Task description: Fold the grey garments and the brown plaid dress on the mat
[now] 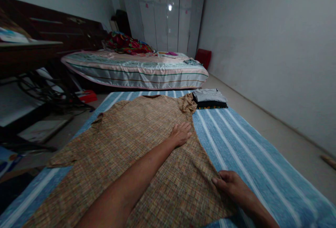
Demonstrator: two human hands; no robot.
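Note:
A brown checked tunic (141, 126) lies spread out on a blue striped bedsheet (220, 130), its neckline toward the far end. One sleeve stretches out to the left; the other is bunched at the upper right. My left hand (181, 134) rests flat on the cloth near the right side seam, fingers extended. Lower down, my right hand (228, 182) pinches the tunic's right edge between thumb and fingers. The tunic's lower left part runs out of view, and my left forearm covers some of its middle.
Folded clothes (210, 98) are stacked beside the bunched sleeve. Beyond stands a second bed (136, 74) with a red floral blanket (128, 43). A sewing machine table (31, 44) is at left, a white wall (270, 39) at right, and wardrobes (160, 21) at the back.

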